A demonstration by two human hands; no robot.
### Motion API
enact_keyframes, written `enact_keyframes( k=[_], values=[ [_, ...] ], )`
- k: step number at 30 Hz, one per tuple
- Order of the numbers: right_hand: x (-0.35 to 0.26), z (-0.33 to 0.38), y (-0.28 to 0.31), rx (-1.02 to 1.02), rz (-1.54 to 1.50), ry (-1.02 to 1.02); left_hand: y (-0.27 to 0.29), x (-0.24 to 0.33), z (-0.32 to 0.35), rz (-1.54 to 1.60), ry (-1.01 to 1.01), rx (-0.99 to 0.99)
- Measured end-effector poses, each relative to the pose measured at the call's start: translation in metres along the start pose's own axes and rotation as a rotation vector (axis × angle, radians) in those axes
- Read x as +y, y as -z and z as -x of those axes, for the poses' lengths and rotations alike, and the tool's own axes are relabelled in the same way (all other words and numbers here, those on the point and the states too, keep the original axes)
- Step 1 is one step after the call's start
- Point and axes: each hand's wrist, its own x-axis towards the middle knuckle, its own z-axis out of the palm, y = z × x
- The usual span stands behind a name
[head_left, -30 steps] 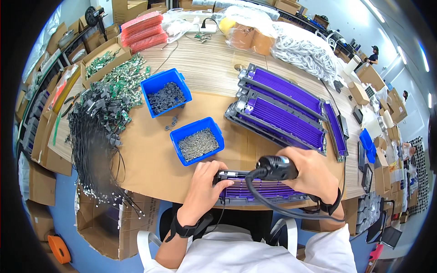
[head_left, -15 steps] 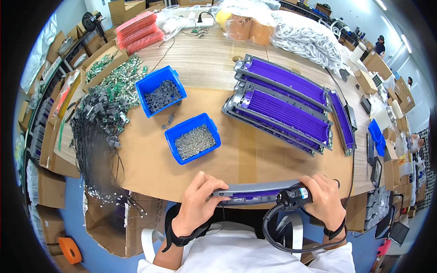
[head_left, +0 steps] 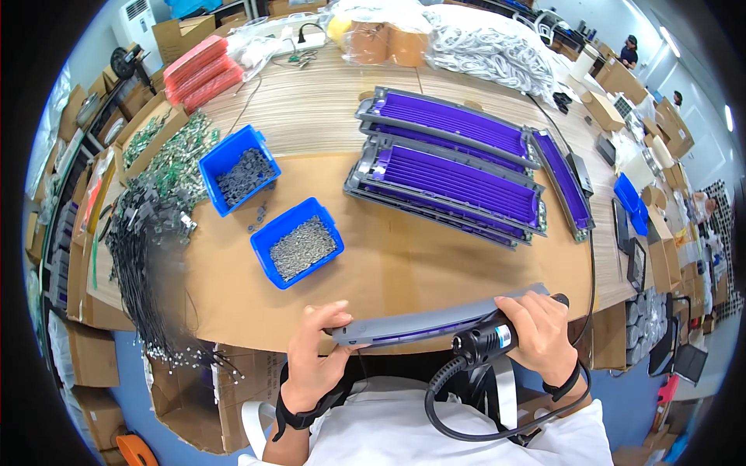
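The left hand [head_left: 317, 351] is pinching the near-left end of a long, smooth grey plastic housing with a purple inside [head_left: 423, 321], fingers above and thumb below; from here I can't quite tell how firmly the fingertips press. The right hand [head_left: 540, 332] is curled round a stubby black cylindrical corded tool [head_left: 488, 342], its fingers also over the housing's other end. The housing lies aslant between the hands, at the table's near edge, grey face up. Both forearms rise from below, elbows out, wrists bent inward, each in a black strap. The tool's thick, ribbed cable loops down over the white shirt [head_left: 435, 443]. Beyond lie stacked purple slatted panels with grey rims [head_left: 458, 179], on flat brown cardboard [head_left: 326, 179].
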Motion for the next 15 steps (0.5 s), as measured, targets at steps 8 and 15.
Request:
enact_keyframes(
  k=[8,15],
  values=[
    [0.036,0.029,0.033,0.198,0.045,-0.210,-0.019,0.016,-0.023,0.393,0.043,-0.077],
    [0.115,0.063,0.062,0.400,0.215,-0.871,-0.044,0.036,-0.015,0.338,0.141,-0.598]
  ],
)
